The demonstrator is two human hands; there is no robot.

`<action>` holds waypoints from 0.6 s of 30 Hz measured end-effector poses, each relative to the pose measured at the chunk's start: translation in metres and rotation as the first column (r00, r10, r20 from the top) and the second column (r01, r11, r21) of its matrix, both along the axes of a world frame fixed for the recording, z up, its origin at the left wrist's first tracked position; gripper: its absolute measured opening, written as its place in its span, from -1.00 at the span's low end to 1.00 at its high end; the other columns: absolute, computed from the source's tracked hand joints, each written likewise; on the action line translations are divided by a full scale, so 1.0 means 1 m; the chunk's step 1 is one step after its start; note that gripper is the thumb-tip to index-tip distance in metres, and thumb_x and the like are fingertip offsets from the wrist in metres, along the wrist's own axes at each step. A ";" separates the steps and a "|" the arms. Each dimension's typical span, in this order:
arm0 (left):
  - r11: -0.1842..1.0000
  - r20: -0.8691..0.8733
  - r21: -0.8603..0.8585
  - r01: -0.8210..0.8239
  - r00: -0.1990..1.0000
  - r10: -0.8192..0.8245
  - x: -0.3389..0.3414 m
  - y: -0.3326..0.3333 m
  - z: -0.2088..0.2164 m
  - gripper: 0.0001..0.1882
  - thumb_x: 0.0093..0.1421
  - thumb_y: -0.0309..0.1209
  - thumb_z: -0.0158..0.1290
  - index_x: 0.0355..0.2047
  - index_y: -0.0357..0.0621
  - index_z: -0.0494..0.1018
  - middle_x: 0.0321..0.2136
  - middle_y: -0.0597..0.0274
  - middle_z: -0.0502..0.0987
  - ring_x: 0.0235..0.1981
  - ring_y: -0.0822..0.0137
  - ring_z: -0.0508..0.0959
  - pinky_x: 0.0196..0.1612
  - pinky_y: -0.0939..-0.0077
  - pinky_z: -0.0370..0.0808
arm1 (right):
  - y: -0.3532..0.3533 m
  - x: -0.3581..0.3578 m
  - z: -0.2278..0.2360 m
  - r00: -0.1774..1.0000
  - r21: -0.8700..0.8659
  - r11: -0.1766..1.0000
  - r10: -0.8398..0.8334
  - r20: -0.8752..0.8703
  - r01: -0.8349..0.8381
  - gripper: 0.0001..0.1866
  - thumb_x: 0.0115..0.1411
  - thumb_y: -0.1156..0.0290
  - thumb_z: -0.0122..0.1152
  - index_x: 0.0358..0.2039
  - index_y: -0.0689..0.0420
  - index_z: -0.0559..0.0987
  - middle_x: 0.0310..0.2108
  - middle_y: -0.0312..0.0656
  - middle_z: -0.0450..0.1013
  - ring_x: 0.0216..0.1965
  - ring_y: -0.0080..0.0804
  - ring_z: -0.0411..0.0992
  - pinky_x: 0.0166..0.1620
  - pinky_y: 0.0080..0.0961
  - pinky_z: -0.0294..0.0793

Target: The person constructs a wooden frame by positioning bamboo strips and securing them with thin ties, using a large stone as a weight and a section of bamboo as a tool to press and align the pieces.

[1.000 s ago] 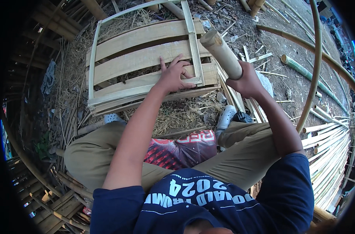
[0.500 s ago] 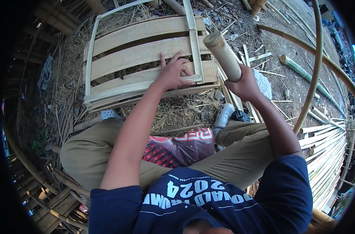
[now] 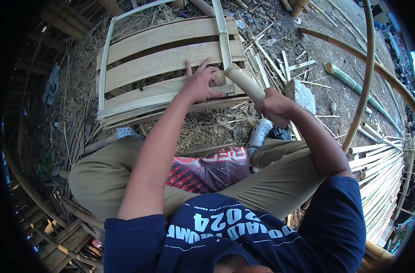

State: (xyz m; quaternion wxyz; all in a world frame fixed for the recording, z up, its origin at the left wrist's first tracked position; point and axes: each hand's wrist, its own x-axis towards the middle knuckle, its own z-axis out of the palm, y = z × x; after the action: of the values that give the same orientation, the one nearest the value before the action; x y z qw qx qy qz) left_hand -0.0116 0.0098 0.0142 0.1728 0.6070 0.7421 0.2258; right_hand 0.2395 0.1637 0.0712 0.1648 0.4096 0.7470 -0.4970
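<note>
A low rectangular slatted wooden panel (image 3: 162, 59) lies on straw in front of me, framed by thin pale bamboo strips (image 3: 223, 43). My left hand (image 3: 202, 84) rests on its near right corner, fingers spread over the slats and thumb along the near strip. Whether a small thing sits under those fingertips is hidden. My right hand (image 3: 273, 105) is closed around a short, thick bamboo pole (image 3: 247, 84), which slants up and left. The pole's far end is at the corner of the panel, just right of my left fingers.
A pale stone block (image 3: 301, 96) sits right of my right hand, among scattered bamboo slivers. Curved bamboo poles (image 3: 374, 68) arch at the right, above a stack of split bamboo (image 3: 380, 177). My crossed legs (image 3: 280, 177) and pale clogs (image 3: 261, 132) are close to the panel.
The bamboo pole in my right hand has swung down and left, from raised above the panel's right side to its near right corner. My left hand has stayed nearly in place.
</note>
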 end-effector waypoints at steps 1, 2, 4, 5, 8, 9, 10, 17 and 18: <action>1.000 -0.013 -0.006 -0.005 1.000 0.005 -0.002 0.001 0.000 -0.62 -0.08 0.06 0.47 -0.37 0.14 0.71 0.29 0.30 0.48 0.56 0.23 0.01 0.43 -0.48 -0.69 | 0.010 -0.005 0.003 0.996 -0.026 0.998 -0.056 -0.067 0.054 -0.67 -0.04 0.44 0.34 -0.30 0.40 0.54 -0.54 -0.13 0.52 -0.59 -0.37 0.52 -0.53 -0.41 0.51; 1.000 -0.020 -0.012 -0.010 1.000 0.010 -0.001 0.001 0.000 -0.61 -0.08 0.07 0.47 -0.37 0.15 0.71 0.29 0.31 0.48 0.56 0.23 0.01 0.43 -0.48 -0.68 | 0.020 -0.009 0.007 0.985 -0.054 0.993 -0.113 -0.127 0.107 -0.72 -0.04 0.46 0.33 -0.34 0.38 0.55 -0.54 -0.13 0.52 -0.59 -0.36 0.51 -0.53 -0.41 0.51; 1.000 -0.007 -0.005 -0.003 1.000 0.003 -0.002 0.002 -0.001 -0.61 -0.08 0.07 0.46 -0.37 0.14 0.71 0.29 0.31 0.48 0.56 0.23 0.01 0.43 -0.48 -0.68 | 0.022 -0.004 0.012 0.928 -0.075 0.960 -0.281 -0.245 0.271 -0.64 -0.02 0.36 0.35 -0.31 0.41 0.58 -0.54 -0.14 0.52 -0.60 -0.35 0.51 -0.52 -0.36 0.51; 1.000 0.006 -0.003 0.008 1.000 -0.008 0.000 0.002 -0.001 -0.61 -0.08 0.07 0.46 -0.37 0.14 0.71 0.29 0.30 0.48 0.56 0.23 0.01 0.43 -0.48 -0.68 | 0.019 -0.002 0.008 0.966 -0.072 0.980 -0.195 -0.170 0.185 -0.64 -0.02 0.36 0.35 -0.30 0.41 0.58 -0.53 -0.12 0.53 -0.59 -0.35 0.52 -0.51 -0.37 0.51; 1.000 0.003 -0.001 0.005 1.000 -0.005 0.004 0.002 0.002 -0.63 -0.07 0.05 0.46 -0.38 0.15 0.71 0.30 0.30 0.48 0.56 0.22 0.01 0.43 -0.48 -0.68 | 0.010 0.001 0.012 0.992 0.050 0.991 0.127 0.021 -0.128 -0.59 -0.02 0.33 0.38 -0.25 0.42 0.59 -0.50 -0.09 0.56 -0.55 -0.37 0.55 -0.47 -0.41 0.52; 1.000 -0.003 -0.001 0.002 1.000 -0.002 0.002 0.001 0.002 -0.63 -0.07 0.05 0.46 -0.38 0.15 0.71 0.30 0.30 0.48 0.56 0.22 0.01 0.43 -0.48 -0.68 | 0.005 -0.005 0.021 0.995 0.203 0.976 0.089 -0.039 -0.080 -0.57 -0.01 0.31 0.39 -0.24 0.43 0.58 -0.49 -0.10 0.57 -0.53 -0.37 0.56 -0.43 -0.39 0.53; 1.000 -0.004 -0.008 -0.006 1.000 0.006 0.000 0.000 0.002 -0.64 -0.08 0.05 0.47 -0.39 0.14 0.71 0.29 0.29 0.48 0.56 0.22 0.01 0.43 -0.48 -0.68 | 0.001 -0.011 0.033 0.993 0.348 0.937 0.061 -0.104 -0.021 -0.54 -0.01 0.30 0.40 -0.23 0.44 0.58 -0.48 -0.10 0.58 -0.51 -0.36 0.57 -0.40 -0.38 0.54; 0.999 -0.008 0.029 0.015 1.000 -0.015 0.002 0.006 -0.004 -0.61 -0.13 0.04 0.49 -0.43 0.10 0.70 0.28 0.25 0.50 0.56 0.23 0.01 0.43 -0.47 -0.67 | -0.010 -0.006 0.019 0.947 0.577 0.758 0.303 0.104 -0.305 -0.63 -0.02 0.34 0.35 -0.24 0.34 0.64 -0.35 0.16 0.63 -0.26 0.12 0.65 -0.11 -0.13 0.60; 0.999 -0.018 0.031 0.010 1.000 -0.009 -0.002 0.003 -0.002 -0.61 -0.13 0.04 0.49 -0.43 0.10 0.70 0.28 0.25 0.50 0.56 0.23 0.01 0.43 -0.47 -0.67 | -0.019 -0.016 0.035 0.947 0.582 0.755 0.307 0.094 -0.303 -0.63 -0.02 0.34 0.35 -0.24 0.34 0.64 -0.35 0.16 0.63 -0.26 0.12 0.65 -0.11 -0.13 0.60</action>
State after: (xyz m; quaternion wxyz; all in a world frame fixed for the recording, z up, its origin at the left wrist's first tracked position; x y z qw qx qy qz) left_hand -0.0134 0.0131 0.0127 0.1578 0.6152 0.7371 0.2308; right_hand 0.2239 0.1443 0.1061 0.1057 0.3113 0.9211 -0.2087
